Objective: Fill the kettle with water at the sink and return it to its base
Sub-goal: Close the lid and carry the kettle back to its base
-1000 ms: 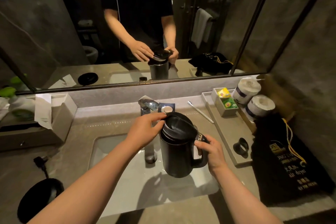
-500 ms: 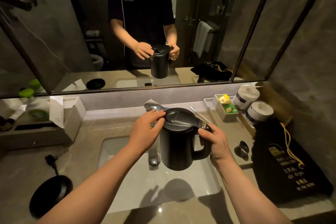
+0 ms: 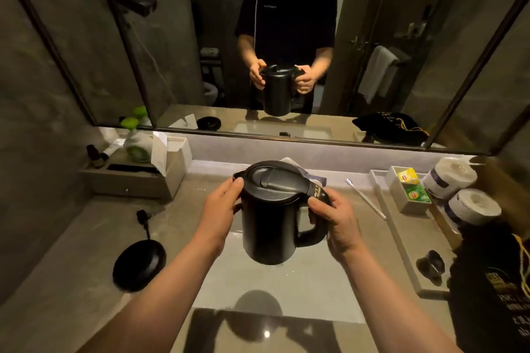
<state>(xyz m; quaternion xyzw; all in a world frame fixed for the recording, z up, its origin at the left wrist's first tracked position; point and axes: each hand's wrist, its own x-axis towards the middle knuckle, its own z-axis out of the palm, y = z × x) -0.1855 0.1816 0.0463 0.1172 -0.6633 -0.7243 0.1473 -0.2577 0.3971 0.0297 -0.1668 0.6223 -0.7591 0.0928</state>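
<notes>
Matte blk cyl. kettle [image 3: 269, 226] over rect. sink [image 3: 315, 284]

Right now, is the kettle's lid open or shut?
Shut. The lid lies flat and flush on the kettle, which the left hand and right hand hold upright above the sink.

One head-worn, wide-angle view looks forward and down from close above the sink [image 3: 315, 284] and table [image 3: 63, 272], squarely facing the mirror [image 3: 372, 23], which fills the upper half of it.

Kettle [image 3: 269, 218] lid now shut; L hand [image 3: 220, 206] moved off lid to side.
</notes>
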